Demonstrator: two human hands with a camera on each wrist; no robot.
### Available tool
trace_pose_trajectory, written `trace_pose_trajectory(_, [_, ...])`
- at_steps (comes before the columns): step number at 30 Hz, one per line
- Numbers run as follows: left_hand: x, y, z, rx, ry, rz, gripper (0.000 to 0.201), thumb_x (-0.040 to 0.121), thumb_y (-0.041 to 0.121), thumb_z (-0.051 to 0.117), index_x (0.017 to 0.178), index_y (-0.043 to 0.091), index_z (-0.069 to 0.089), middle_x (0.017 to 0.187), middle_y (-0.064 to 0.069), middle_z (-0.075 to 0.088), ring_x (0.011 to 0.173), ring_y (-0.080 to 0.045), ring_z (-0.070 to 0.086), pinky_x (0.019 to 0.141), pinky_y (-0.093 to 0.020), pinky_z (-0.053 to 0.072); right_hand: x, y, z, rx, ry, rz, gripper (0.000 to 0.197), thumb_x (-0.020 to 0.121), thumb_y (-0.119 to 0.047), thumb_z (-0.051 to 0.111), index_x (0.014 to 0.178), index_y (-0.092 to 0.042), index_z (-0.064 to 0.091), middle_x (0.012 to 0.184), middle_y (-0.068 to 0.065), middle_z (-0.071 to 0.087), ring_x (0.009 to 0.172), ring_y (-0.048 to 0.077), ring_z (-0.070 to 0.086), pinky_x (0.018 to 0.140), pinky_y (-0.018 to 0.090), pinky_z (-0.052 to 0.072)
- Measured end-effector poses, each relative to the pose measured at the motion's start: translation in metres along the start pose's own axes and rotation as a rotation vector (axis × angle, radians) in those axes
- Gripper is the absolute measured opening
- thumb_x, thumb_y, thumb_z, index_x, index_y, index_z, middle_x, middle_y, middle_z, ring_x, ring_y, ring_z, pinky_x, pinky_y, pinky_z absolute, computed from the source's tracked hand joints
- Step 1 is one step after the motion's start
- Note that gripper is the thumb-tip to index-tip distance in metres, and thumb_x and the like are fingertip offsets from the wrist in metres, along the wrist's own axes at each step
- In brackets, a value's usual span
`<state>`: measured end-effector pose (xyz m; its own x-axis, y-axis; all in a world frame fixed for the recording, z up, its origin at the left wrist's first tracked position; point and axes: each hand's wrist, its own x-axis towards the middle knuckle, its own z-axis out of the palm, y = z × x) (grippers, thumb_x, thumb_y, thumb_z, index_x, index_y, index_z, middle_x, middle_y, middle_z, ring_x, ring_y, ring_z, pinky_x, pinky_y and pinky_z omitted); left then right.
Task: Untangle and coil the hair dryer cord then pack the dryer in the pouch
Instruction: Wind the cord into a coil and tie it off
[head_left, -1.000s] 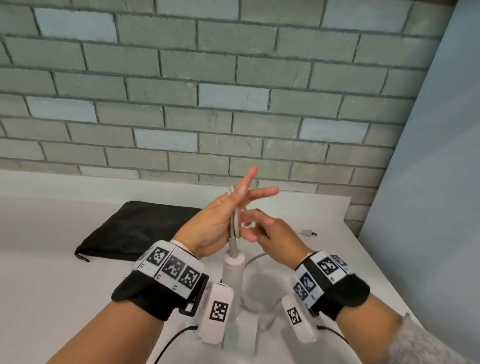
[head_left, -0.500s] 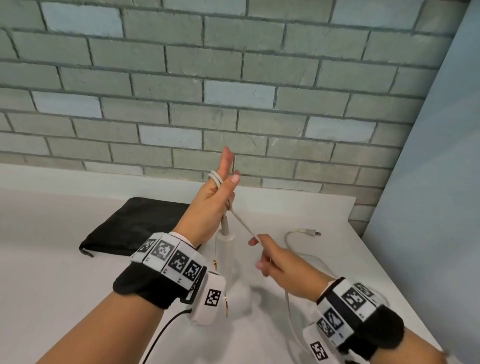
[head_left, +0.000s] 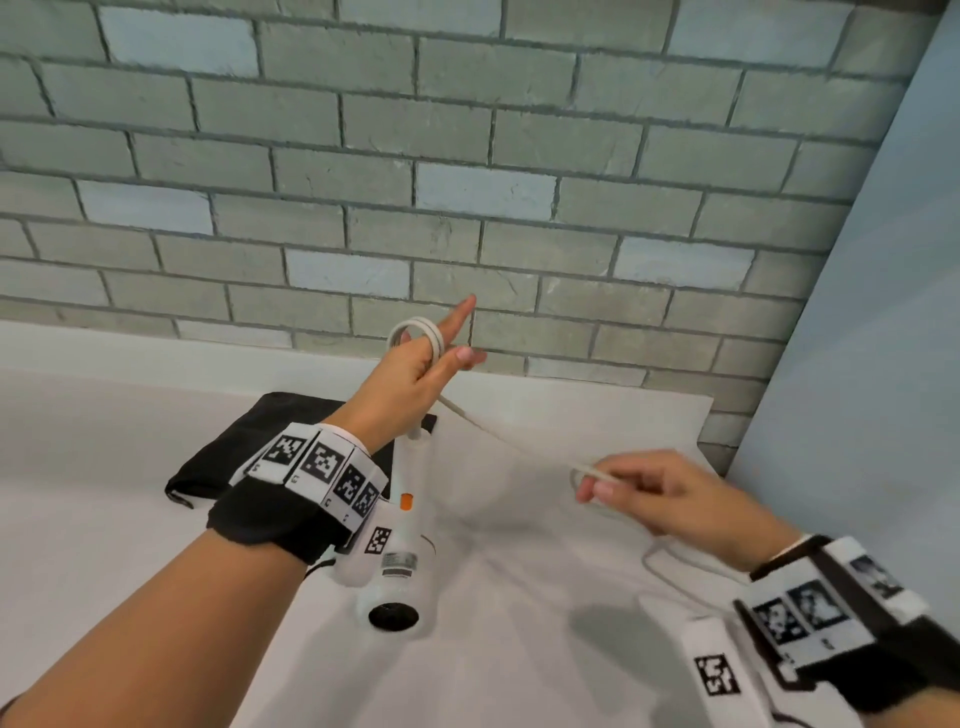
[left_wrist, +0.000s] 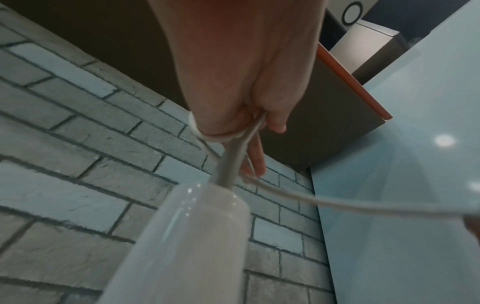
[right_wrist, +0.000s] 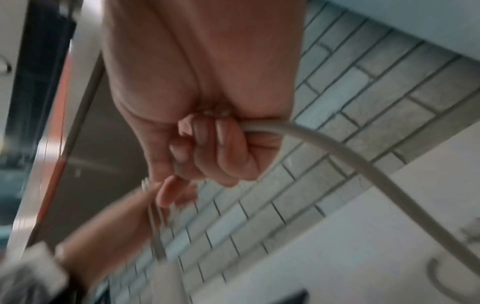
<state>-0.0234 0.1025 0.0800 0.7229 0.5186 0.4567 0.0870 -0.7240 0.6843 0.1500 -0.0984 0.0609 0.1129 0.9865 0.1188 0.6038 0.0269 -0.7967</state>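
The left hand holds white-cord loops on raised, spread fingers as a spool, while the right hand at four o'clock pinches the cord taut for wrapping.

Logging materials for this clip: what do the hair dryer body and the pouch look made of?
Hair dryer: seemingly hard white plastic, glossy, with sharp highlights on its handle in the left wrist view. Pouch: probably soft black fabric, matte, lying limp and creased.

Indoor room: brick wall, white table
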Motion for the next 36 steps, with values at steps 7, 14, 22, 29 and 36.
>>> trace_pose_trajectory(7, [-0.003,0.025,0.020,-0.064,-0.177,-0.031,0.048,0.096,0.039,0.021,0.143,0.030,0.026,0.065,0.001,0.067,0.047,-0.002,0.054,0.062,-0.011,0.047,0.006,-0.066,-0.042,0.039,0.294,-0.390,0.027,0.082,-0.044,0.058,0.085,-0.021,0.071,0.045,-0.010,0.042,0.047,0.008,0.029,0.043,0.017,0.024])
trace_pose_trajectory(14, [-0.023,0.042,0.029,-0.341,-0.557,0.018,0.037,0.092,0.050,0.027,0.117,0.043,0.054,0.067,0.001,0.072,0.052,-0.012,0.054,0.108,-0.031,0.036,0.061,-0.065,-0.049,-0.055,0.729,-0.413,0.013,0.087,-0.020,0.058,0.079,-0.014,0.066,0.054,-0.017,0.056,0.053,-0.005,0.048,0.055,0.007,0.035])
trace_pose_trajectory(22, [-0.033,0.035,0.037,-0.822,-0.457,-0.006,0.051,0.076,0.049,0.058,0.125,0.035,0.051,0.131,0.016,0.057,0.121,-0.012,0.055,0.092,-0.025,0.049,0.094,-0.002,-0.008,-0.596,0.435,-0.156,0.030,0.084,-0.047,0.050,0.087,-0.024,0.069,0.085,0.001,0.063,0.078,0.019,0.057,0.072,0.040,0.048])
trace_pose_trajectory(29, [-0.021,0.021,0.035,-0.857,-0.115,0.017,0.037,0.088,0.034,0.048,0.125,0.038,0.047,0.147,0.028,0.028,0.130,-0.004,0.044,0.100,-0.025,0.047,0.079,0.021,0.054,-0.330,0.001,-0.086,0.020,0.088,-0.023,0.056,0.107,-0.019,0.058,0.064,-0.003,0.051,0.056,0.001,0.045,0.058,0.011,0.036])
trace_pose_trajectory(36, [-0.010,0.012,0.023,-0.512,0.063,0.047,0.040,0.091,0.035,0.046,0.127,0.049,0.035,0.152,0.029,0.001,0.112,0.027,0.034,0.090,-0.004,0.036,0.050,0.036,0.071,0.446,-0.051,0.099,0.021,0.091,-0.008,0.048,0.110,-0.012,0.041,0.059,0.000,0.042,0.047,0.015,0.049,0.060,0.030,0.054])
